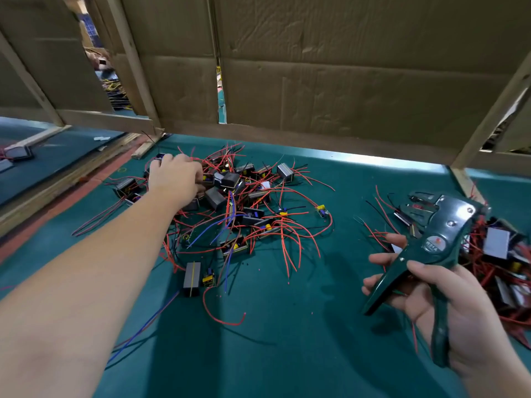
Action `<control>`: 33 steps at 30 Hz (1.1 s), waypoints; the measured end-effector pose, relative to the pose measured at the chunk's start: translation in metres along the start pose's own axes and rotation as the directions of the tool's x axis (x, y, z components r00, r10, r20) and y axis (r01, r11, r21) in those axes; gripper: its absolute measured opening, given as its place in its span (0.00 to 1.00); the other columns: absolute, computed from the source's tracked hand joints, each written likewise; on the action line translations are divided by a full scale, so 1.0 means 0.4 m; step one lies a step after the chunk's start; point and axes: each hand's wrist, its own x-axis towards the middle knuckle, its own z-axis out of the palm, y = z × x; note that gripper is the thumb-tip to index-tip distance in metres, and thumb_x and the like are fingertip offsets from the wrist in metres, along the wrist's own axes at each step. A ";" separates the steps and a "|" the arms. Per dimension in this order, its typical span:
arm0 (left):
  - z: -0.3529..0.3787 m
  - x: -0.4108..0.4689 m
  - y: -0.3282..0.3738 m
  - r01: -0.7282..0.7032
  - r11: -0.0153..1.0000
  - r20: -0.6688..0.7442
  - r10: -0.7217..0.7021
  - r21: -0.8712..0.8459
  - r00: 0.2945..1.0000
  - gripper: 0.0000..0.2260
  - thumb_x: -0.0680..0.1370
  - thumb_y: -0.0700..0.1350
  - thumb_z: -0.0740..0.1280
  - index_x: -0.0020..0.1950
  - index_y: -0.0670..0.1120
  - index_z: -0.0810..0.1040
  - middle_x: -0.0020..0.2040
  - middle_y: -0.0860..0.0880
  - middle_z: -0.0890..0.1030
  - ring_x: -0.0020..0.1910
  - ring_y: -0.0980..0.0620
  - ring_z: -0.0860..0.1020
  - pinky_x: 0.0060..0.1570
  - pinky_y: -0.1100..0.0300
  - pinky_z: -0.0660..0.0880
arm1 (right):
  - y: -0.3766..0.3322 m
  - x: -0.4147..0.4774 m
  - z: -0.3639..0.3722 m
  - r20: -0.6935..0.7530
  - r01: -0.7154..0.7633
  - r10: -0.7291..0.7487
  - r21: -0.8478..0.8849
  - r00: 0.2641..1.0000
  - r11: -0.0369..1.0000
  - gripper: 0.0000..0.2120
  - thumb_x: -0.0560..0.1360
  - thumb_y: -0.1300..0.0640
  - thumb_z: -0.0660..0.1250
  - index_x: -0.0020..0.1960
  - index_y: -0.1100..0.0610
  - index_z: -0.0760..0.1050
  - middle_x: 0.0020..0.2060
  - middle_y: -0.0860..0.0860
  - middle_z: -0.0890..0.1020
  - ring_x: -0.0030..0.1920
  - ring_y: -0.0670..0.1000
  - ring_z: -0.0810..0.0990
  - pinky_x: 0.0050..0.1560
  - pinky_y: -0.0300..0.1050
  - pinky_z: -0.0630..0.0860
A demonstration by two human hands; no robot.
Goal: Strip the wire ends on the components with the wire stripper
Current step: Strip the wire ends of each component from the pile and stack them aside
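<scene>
Two hands work above a green bench (287,340). Nearest, at lower right, the right hand (448,305) grips the dark green wire stripper (431,245): fingers wrapped round the front handle, rear handle against the palm, handles spread, head tilted up and away. The left forearm stretches diagonally from lower left. A single component (192,278) lies just short of the pile of components (244,214), a tangle of red, blue and black wires at mid-bench. A second heap (502,254) lies behind the tool. The left hand (175,176), palm down, curls its fingers into the pile's far left side; whether it grasps anything cannot be told. Cardboard panels (344,81) close the far edge.
</scene>
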 end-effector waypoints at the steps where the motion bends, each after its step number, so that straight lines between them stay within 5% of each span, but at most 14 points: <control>1: -0.008 -0.003 0.003 0.009 0.995 -0.062 -0.015 -0.098 0.998 0.06 0.75 0.53 0.70 0.48 0.52 0.77 0.58 0.47 0.77 0.60 0.41 0.71 0.60 0.45 0.65 | 0.000 0.000 0.001 0.003 -0.003 0.003 0.002 1.000 1.000 0.19 0.69 0.61 0.61 0.58 0.65 0.75 0.44 0.68 0.81 0.37 0.67 0.81 0.42 0.64 0.80; 5: -0.091 -0.042 0.064 -0.093 0.756 -0.248 -0.093 -0.648 0.964 0.09 0.73 0.49 0.73 0.40 0.48 0.75 0.50 0.48 0.80 0.52 0.49 0.76 0.47 0.63 0.69 | 0.000 0.000 0.006 0.017 -0.018 0.018 0.028 1.000 0.999 0.19 0.68 0.61 0.61 0.57 0.64 0.76 0.44 0.68 0.81 0.36 0.67 0.81 0.40 0.62 0.81; 7: -0.147 -0.087 0.111 -0.231 0.647 -0.352 -0.062 -0.727 0.934 0.11 0.72 0.47 0.75 0.38 0.49 0.74 0.44 0.51 0.80 0.44 0.57 0.76 0.41 0.74 0.68 | 0.001 -0.001 0.008 0.029 -0.029 0.028 0.041 0.999 0.999 0.19 0.67 0.62 0.61 0.57 0.64 0.76 0.44 0.69 0.81 0.36 0.68 0.80 0.39 0.62 0.80; 10: -0.217 -0.176 0.187 -0.395 0.450 -0.463 -0.047 -0.801 0.885 0.13 0.69 0.47 0.77 0.43 0.53 0.72 0.39 0.59 0.80 0.39 0.64 0.77 0.40 0.74 0.70 | 0.002 -0.006 0.014 0.048 -0.048 0.046 0.050 0.998 0.998 0.21 0.66 0.62 0.61 0.57 0.64 0.77 0.44 0.70 0.81 0.36 0.69 0.80 0.37 0.63 0.80; 14: -0.234 -0.274 0.277 -0.343 0.192 -0.353 -0.020 -0.919 0.935 0.25 0.66 0.43 0.79 0.52 0.57 0.67 0.44 0.56 0.84 0.42 0.59 0.83 0.45 0.68 0.75 | 0.006 -0.010 0.023 0.055 -0.074 0.071 0.053 0.996 0.996 0.21 0.65 0.62 0.62 0.57 0.65 0.76 0.44 0.70 0.80 0.35 0.69 0.80 0.37 0.62 0.80; 17: -0.202 -0.312 0.333 -0.240 0.038 -0.241 -0.003 -0.970 0.971 0.20 0.65 0.42 0.78 0.52 0.53 0.76 0.46 0.53 0.84 0.45 0.56 0.83 0.48 0.64 0.76 | 0.006 -0.012 0.024 0.059 -0.089 0.086 0.051 0.995 0.995 0.21 0.66 0.61 0.61 0.58 0.65 0.76 0.44 0.70 0.81 0.35 0.69 0.80 0.38 0.63 0.79; 21: -0.153 -0.348 0.379 -0.004 -0.326 -0.008 0.010 -0.945 1.000 0.15 0.70 0.44 0.75 0.55 0.46 0.80 0.46 0.52 0.85 0.46 0.50 0.83 0.50 0.60 0.78 | 0.004 -0.017 0.032 0.081 -0.100 0.091 0.116 0.993 0.988 0.24 0.65 0.62 0.61 0.60 0.68 0.73 0.48 0.70 0.80 0.35 0.68 0.80 0.38 0.64 0.79; 23: -0.137 -0.362 0.392 0.053 -0.327 0.050 0.017 -0.943 0.999 0.10 0.75 0.43 0.69 0.55 0.44 0.80 0.47 0.49 0.85 0.45 0.47 0.84 0.50 0.58 0.79 | 0.002 -0.021 0.039 0.128 -0.090 0.068 0.172 0.989 0.981 0.26 0.64 0.63 0.66 0.61 0.70 0.72 0.52 0.70 0.79 0.36 0.68 0.79 0.40 0.65 0.79; 27: -0.123 -0.387 0.403 0.063 -0.228 0.030 0.147 -0.972 0.989 0.10 0.78 0.33 0.64 0.52 0.45 0.81 0.45 0.51 0.85 0.39 0.51 0.83 0.44 0.64 0.78 | -0.001 -0.031 0.058 0.267 -0.106 0.037 0.251 0.963 0.962 0.36 0.57 0.54 0.80 0.61 0.67 0.76 0.46 0.70 0.79 0.38 0.70 0.79 0.43 0.67 0.76; 31: -0.122 -0.396 0.389 0.007 0.008 0.009 0.245 -1.000 0.969 0.12 0.77 0.35 0.67 0.53 0.51 0.82 0.49 0.55 0.85 0.45 0.59 0.81 0.45 0.65 0.75 | 0.002 -0.029 0.066 0.287 -0.131 0.061 0.231 0.956 0.964 0.38 0.58 0.54 0.80 0.65 0.65 0.74 0.45 0.71 0.79 0.38 0.69 0.79 0.44 0.66 0.76; 33: -0.111 -0.399 0.383 -0.110 0.193 -0.073 0.187 -0.975 0.980 0.13 0.77 0.41 0.67 0.58 0.56 0.79 0.59 0.56 0.80 0.57 0.61 0.76 0.55 0.61 0.71 | 0.007 -0.024 0.066 0.266 -0.145 0.090 0.197 0.960 0.970 0.39 0.57 0.54 0.80 0.66 0.65 0.74 0.43 0.74 0.76 0.39 0.69 0.79 0.43 0.66 0.76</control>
